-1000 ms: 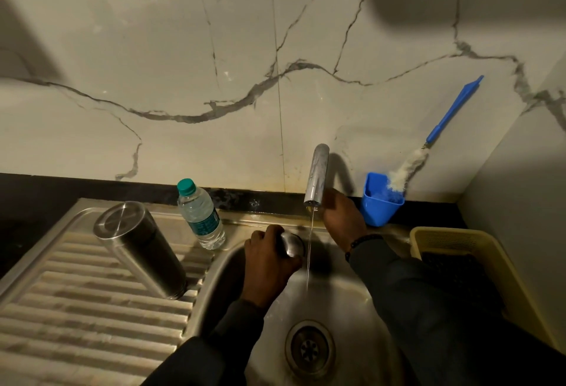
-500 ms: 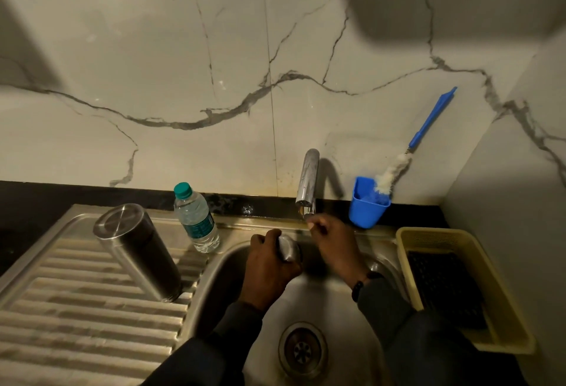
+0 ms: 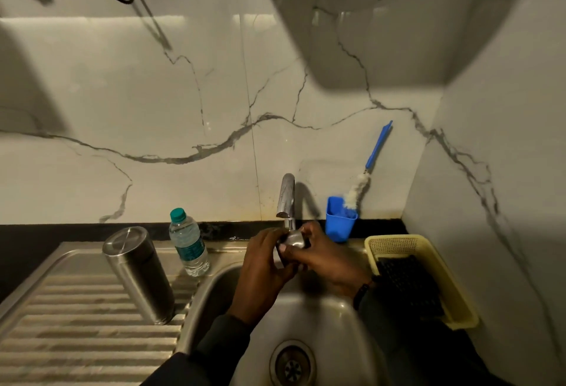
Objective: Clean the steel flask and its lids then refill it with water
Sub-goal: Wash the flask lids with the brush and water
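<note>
Both hands meet over the sink [image 3: 337, 318], directly under the spout of the tap [image 3: 285, 198]. The left hand [image 3: 263, 269] and the right hand [image 3: 327, 258] both have their fingers curled round a small steel lid [image 3: 294, 240], gripping it from either side; only its rounded shiny top shows between the fingers. No stream of water can be made out below the spout.

At about 9 o'clock from the hands, the steel flask [image 3: 137, 272] stands mouth-down on the ribbed draining board [image 3: 76, 324], well apart from them. Just beside it, towards 10 o'clock from the hands, a plastic water bottle [image 3: 188, 243] with a green cap stands upright at the rim of the sink.

At 2 o'clock from the hands, a blue cup [image 3: 338, 221] sits on the dark worktop [image 3: 46, 234] against the marbled wall, with a blue-handled bottle brush [image 3: 367, 168] leaning out of it. At 3 o'clock, a yellow basket [image 3: 395, 244] holds something dark. The drain [image 3: 292, 367] lies at 6 o'clock.
</note>
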Action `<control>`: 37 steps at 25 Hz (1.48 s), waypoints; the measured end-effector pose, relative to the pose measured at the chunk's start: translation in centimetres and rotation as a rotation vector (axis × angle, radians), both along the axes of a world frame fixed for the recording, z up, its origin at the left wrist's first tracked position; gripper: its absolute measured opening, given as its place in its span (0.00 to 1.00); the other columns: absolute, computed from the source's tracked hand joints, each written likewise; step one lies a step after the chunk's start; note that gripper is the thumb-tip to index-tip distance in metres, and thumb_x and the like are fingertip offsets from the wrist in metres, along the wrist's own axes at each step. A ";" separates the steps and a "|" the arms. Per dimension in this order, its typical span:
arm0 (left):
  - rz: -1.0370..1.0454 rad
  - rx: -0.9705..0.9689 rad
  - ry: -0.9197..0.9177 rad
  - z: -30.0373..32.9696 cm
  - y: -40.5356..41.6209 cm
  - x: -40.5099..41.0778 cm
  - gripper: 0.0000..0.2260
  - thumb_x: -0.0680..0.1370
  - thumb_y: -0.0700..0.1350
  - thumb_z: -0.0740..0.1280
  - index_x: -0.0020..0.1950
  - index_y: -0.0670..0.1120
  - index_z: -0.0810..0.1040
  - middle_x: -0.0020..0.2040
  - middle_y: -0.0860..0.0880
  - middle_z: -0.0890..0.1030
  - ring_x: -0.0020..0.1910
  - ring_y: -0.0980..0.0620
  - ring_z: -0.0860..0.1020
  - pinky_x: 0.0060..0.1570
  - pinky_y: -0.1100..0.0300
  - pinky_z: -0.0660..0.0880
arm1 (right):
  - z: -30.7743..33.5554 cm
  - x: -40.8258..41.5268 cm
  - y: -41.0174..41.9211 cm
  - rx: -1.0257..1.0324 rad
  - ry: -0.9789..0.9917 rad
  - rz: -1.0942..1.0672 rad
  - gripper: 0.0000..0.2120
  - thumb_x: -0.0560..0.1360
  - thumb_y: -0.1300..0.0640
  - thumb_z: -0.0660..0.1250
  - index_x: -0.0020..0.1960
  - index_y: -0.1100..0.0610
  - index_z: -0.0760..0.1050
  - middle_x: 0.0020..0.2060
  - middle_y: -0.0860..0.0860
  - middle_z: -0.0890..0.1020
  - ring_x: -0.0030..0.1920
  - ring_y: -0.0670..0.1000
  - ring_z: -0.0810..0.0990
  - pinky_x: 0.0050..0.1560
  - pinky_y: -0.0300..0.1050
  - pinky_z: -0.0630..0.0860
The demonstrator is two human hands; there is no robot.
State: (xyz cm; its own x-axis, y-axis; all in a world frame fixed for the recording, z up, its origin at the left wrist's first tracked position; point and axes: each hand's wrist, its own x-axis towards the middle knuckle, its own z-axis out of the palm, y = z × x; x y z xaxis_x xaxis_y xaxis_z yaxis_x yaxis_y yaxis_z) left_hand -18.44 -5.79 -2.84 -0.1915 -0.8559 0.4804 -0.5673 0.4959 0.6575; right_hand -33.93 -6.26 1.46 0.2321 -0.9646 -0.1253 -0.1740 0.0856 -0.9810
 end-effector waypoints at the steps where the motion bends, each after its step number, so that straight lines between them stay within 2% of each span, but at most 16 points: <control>1: -0.008 -0.038 0.066 1.2 0.4 -0.3 0.27 0.69 0.47 0.79 0.65 0.46 0.76 0.61 0.51 0.76 0.60 0.56 0.74 0.60 0.65 0.73 | 1.1 -0.3 0.1 -0.024 -0.028 0.011 0.24 0.73 0.52 0.73 0.64 0.51 0.66 0.55 0.52 0.80 0.50 0.48 0.82 0.42 0.38 0.78; 3: -0.012 -0.104 0.218 3.7 1.4 -0.7 0.25 0.70 0.45 0.79 0.65 0.46 0.77 0.60 0.51 0.75 0.60 0.58 0.75 0.59 0.64 0.75 | 3.6 -0.7 0.4 -0.119 -0.022 0.033 0.23 0.73 0.53 0.73 0.64 0.48 0.69 0.54 0.52 0.80 0.51 0.49 0.83 0.46 0.44 0.82; 6: -0.050 -0.155 0.433 7.5 3.1 -1.2 0.23 0.72 0.44 0.77 0.65 0.45 0.75 0.61 0.50 0.77 0.62 0.50 0.77 0.60 0.59 0.76 | 8.4 -1.1 1.5 -0.326 0.063 0.054 0.17 0.71 0.49 0.74 0.58 0.46 0.75 0.53 0.51 0.81 0.50 0.51 0.83 0.52 0.54 0.81; 10: -0.115 -0.319 0.364 11.2 4.9 -1.0 0.22 0.76 0.43 0.73 0.68 0.44 0.73 0.66 0.48 0.75 0.67 0.45 0.73 0.64 0.56 0.72 | 11.4 -2.4 3.5 -0.441 -0.085 0.146 0.19 0.74 0.54 0.72 0.62 0.55 0.73 0.57 0.55 0.80 0.56 0.57 0.81 0.57 0.56 0.79; 12: -0.191 -0.362 0.209 10.8 5.7 0.1 0.20 0.78 0.49 0.69 0.69 0.47 0.73 0.67 0.51 0.74 0.68 0.48 0.73 0.64 0.60 0.71 | 9.1 -2.8 4.7 -0.288 -0.377 0.212 0.27 0.72 0.54 0.73 0.67 0.61 0.68 0.62 0.63 0.76 0.57 0.63 0.79 0.57 0.60 0.78; 14: -0.208 -0.272 0.043 7.7 6.1 1.8 0.15 0.80 0.53 0.65 0.66 0.54 0.74 0.63 0.59 0.75 0.64 0.56 0.75 0.60 0.65 0.72 | 2.6 -3.2 4.3 0.056 -0.536 0.119 0.34 0.66 0.49 0.77 0.66 0.62 0.70 0.61 0.64 0.77 0.58 0.63 0.78 0.56 0.54 0.77; 16: -0.200 -0.100 -0.230 2.7 6.2 3.8 0.09 0.81 0.55 0.63 0.61 0.59 0.75 0.58 0.64 0.76 0.58 0.63 0.75 0.55 0.67 0.73 | -5.7 -4.4 5.0 0.316 -0.171 -0.077 0.20 0.71 0.56 0.71 0.63 0.57 0.77 0.58 0.60 0.80 0.56 0.57 0.80 0.64 0.44 0.69; 17: -0.181 -0.027 -0.395 -0.3 6.1 4.7 0.08 0.81 0.55 0.63 0.60 0.60 0.76 0.57 0.63 0.77 0.56 0.64 0.76 0.56 0.67 0.74 | -10.7 -3.9 5.3 0.087 0.033 -0.130 0.19 0.73 0.56 0.66 0.64 0.51 0.77 0.60 0.57 0.79 0.57 0.55 0.80 0.69 0.45 0.64; 18: -0.172 0.035 -0.499 -3.3 6.1 5.8 0.09 0.80 0.56 0.62 0.58 0.60 0.77 0.55 0.62 0.78 0.54 0.63 0.78 0.54 0.68 0.75 | -12.8 -3.2 5.0 0.180 0.181 -0.043 0.23 0.74 0.56 0.65 0.68 0.48 0.71 0.65 0.55 0.75 0.60 0.55 0.77 0.68 0.45 0.64; 19: -0.143 0.063 -0.539 -5.8 5.6 6.4 0.10 0.78 0.58 0.62 0.56 0.61 0.78 0.52 0.62 0.79 0.51 0.62 0.80 0.50 0.70 0.74 | -12.6 -1.6 4.3 0.201 0.295 -0.034 0.26 0.75 0.54 0.66 0.72 0.48 0.65 0.67 0.55 0.71 0.63 0.56 0.74 0.65 0.45 0.66; 21: -0.058 0.144 -0.503 -8.4 5.8 7.2 0.14 0.75 0.60 0.58 0.55 0.60 0.78 0.51 0.60 0.80 0.50 0.59 0.81 0.47 0.69 0.72 | -11.6 -1.4 6.3 0.217 0.494 -0.055 0.27 0.74 0.51 0.69 0.70 0.51 0.66 0.63 0.54 0.74 0.61 0.56 0.75 0.59 0.45 0.71; 24: -0.003 0.232 -0.413 -8.8 6.2 7.4 0.22 0.76 0.62 0.53 0.60 0.55 0.79 0.56 0.56 0.80 0.56 0.57 0.77 0.52 0.69 0.66 | -7.5 0.3 5.3 0.303 -0.063 0.035 0.18 0.74 0.59 0.70 0.63 0.56 0.73 0.55 0.56 0.82 0.55 0.57 0.81 0.60 0.55 0.77; 26: 0.056 0.226 -0.381 -8.3 6.4 7.7 0.15 0.79 0.57 0.59 0.59 0.53 0.80 0.55 0.55 0.80 0.57 0.56 0.77 0.51 0.70 0.65 | -8.0 1.3 5.5 0.124 0.103 0.000 0.14 0.76 0.62 0.68 0.61 0.57 0.76 0.57 0.58 0.82 0.56 0.55 0.81 0.64 0.59 0.73; 29: 0.098 0.261 -0.379 -7.8 7.2 8.4 0.10 0.80 0.50 0.65 0.59 0.50 0.81 0.56 0.52 0.81 0.58 0.53 0.77 0.52 0.68 0.66 | -10.9 3.6 6.6 0.000 0.395 -0.028 0.19 0.74 0.58 0.71 0.63 0.49 0.73 0.60 0.50 0.78 0.59 0.46 0.77 0.62 0.44 0.74; 33: 0.160 0.294 -0.361 -7.4 9.1 10.5 0.10 0.80 0.47 0.66 0.58 0.47 0.81 0.56 0.48 0.81 0.58 0.48 0.77 0.53 0.60 0.69 | -11.4 7.4 7.5 -0.056 0.122 -0.066 0.17 0.72 0.59 0.74 0.54 0.44 0.74 0.49 0.45 0.80 0.47 0.42 0.81 0.46 0.38 0.80; 37: 0.206 0.269 -0.314 -7.5 11.5 13.8 0.13 0.79 0.52 0.62 0.55 0.46 0.80 0.51 0.46 0.81 0.52 0.43 0.79 0.49 0.55 0.70 | -10.7 11.0 7.5 -0.004 -0.044 0.050 0.20 0.73 0.62 0.72 0.61 0.49 0.73 0.55 0.48 0.80 0.53 0.47 0.81 0.55 0.45 0.79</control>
